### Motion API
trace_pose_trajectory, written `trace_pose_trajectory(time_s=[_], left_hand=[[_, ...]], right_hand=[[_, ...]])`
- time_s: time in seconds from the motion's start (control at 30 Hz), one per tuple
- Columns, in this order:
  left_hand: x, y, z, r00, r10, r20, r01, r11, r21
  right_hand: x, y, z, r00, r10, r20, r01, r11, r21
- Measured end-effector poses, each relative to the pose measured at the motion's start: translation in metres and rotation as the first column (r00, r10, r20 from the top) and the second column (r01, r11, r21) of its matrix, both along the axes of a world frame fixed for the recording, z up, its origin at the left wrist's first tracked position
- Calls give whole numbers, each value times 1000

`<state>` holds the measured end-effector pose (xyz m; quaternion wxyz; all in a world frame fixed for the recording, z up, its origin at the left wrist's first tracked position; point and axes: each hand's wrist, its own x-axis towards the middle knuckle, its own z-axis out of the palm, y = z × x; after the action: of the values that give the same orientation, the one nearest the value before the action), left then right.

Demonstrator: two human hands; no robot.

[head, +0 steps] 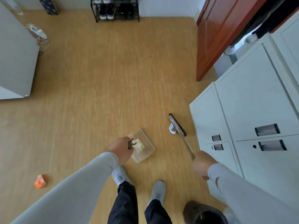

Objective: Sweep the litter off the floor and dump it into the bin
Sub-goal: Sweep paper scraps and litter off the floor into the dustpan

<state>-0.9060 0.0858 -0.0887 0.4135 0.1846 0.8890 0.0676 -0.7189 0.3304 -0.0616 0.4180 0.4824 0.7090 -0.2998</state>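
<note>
The left hand is gripping the clear dustpan low on the floor, its mouth facing the crumpled paper. The right hand's fingers are closing round the broom handle, its head sitting behind that scrap to push it in

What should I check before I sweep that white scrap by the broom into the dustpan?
1. Left hand gripping dustpan handle: ok.
2. Right hand gripping broom: ok.
3. White scrap lying against broom head: ok.
4. Dustpan mouth facing the scrap: cannot tell.
5. Dustpan already holds yellowish litter, room left: ok.
6. Orange litter still on floor, far left: not ok.
</note>
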Motion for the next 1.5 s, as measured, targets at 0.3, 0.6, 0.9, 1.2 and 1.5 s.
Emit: trace_pose_trajectory(time_s=[0.3,0.6,0.9,1.2,1.5], left_hand=[[-17,-11,-4,1000,-20,-5,20,1000,18],[-33,-36,-1,998,3,55,-7,997,78],[-109,-112,59,956,284,79,-295,926,234],[-190,-114,104,925,380,-16,-354,877,325],[-304,-47,107,856,507,-98,-454,829,326]], right_hand=[[37,41,79,990,-140,-34,136,986,-93],[-32,-16,60,987,-160,-18,154,974,-167],[-98,-12,140,944,-318,-86,302,941,-154],[-195,-5,151,935,-309,-175,286,947,-143],[-307,87,110,914,-279,-295,247,959,-142]])
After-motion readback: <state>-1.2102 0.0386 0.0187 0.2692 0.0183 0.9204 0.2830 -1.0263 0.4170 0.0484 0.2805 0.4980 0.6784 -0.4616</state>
